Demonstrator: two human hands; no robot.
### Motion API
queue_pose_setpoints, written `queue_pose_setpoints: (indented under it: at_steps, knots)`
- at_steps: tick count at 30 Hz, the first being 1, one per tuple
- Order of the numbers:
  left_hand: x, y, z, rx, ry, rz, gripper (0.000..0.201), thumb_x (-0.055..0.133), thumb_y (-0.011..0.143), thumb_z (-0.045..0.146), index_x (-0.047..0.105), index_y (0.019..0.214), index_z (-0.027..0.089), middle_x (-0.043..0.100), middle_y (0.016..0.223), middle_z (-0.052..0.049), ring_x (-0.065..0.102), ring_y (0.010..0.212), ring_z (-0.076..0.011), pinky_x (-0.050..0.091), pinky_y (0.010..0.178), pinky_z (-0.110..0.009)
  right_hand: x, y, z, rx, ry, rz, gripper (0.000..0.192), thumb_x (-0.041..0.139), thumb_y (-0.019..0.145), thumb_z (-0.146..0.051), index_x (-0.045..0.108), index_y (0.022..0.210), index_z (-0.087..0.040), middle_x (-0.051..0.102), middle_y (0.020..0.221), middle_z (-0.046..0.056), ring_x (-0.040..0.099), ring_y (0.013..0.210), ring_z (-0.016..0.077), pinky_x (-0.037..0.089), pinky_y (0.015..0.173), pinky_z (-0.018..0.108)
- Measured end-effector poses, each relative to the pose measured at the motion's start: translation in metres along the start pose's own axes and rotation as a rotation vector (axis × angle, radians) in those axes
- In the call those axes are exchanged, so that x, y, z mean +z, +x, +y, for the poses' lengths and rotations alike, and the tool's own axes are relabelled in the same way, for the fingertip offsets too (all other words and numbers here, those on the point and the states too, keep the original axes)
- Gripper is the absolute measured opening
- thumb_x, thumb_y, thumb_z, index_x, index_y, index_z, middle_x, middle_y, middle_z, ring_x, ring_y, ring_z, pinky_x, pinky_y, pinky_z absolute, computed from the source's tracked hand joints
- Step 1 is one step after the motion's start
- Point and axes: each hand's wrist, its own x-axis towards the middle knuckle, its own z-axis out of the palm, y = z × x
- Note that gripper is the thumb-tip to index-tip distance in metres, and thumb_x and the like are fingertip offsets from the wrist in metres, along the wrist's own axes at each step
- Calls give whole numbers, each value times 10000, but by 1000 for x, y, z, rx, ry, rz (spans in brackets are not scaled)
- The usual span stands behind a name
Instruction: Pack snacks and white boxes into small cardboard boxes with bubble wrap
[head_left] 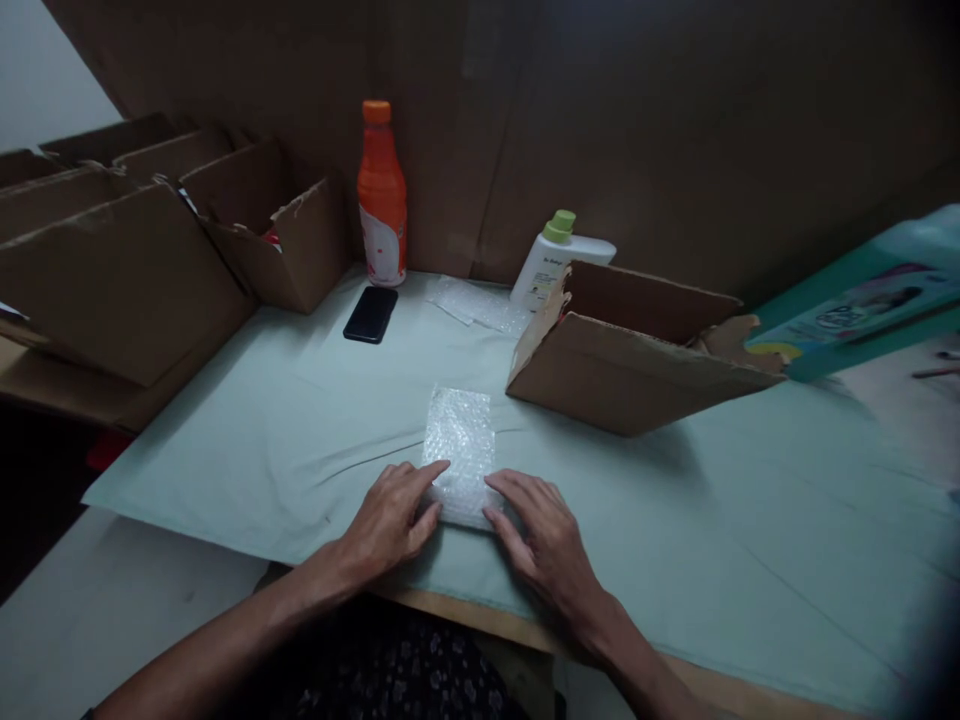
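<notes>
Bubble wrap (459, 425), one clear piece: flat on the cloth-covered desk (300, 400), near its front edge, within easy reach, presumably for handling with both hands.
Left hand (391, 508): fingers extended, thumb apart, index laid on the wrap's left side, seemingly to steady it; grasping nothing.
Right hand (544, 525): fingers loosely spread, tips at the wrap's right edge, apparently to keep it square; likewise not clenched.
Cardboard box (645, 380), one, topless: right of the wrap, beyond the right hand.
Phone (370, 315), orange bottle (382, 190), white bottle (536, 272): towards the back, probably to leave working room.
</notes>
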Motion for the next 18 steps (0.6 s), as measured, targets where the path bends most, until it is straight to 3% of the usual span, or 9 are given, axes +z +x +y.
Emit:
queue_pose_setpoints:
  at_steps: [2,7,10,13,18]
  knots:
    - [3,9,-2,-13,59,36,472,547,903,193,502,1372,163,677,994,-93,593,898,-253,503,837,-435,2,0,-3,-72,-107,21,241,560,952,-215,651,1175,-214,714,1117,115,651,1004,261,509,876,437]
    - [2,10,1,92,136,166,407,568,917,214,529,1320,175,610,1206,-131,547,1111,-285,474,949,-466,12,6,-2,-131,-157,-114,266,559,932,-167,649,1181,-189,716,1109,123,639,1009,271,502,876,453]
    - [-4,-5,6,197,83,105,436,567,925,205,490,1354,199,628,1194,-107,551,1090,-265,461,954,-461,7,5,-1,-58,-13,-169,280,545,956,-175,627,1222,-210,741,1097,83,666,982,231,522,864,408]
    - [-8,-12,8,182,-9,38,478,536,930,159,443,1395,217,672,1082,-67,573,977,-229,482,885,-414,-3,0,-3,15,78,-257,298,545,978,-219,588,1272,-231,745,1149,58,679,1005,212,529,890,389]
    - [-1,19,-1,56,54,72,450,590,898,208,516,1341,178,681,1040,-89,580,936,-249,482,872,-443,-4,-3,-10,-28,-202,-37,268,547,957,-215,623,1211,-173,710,1171,139,644,1048,283,502,883,446]
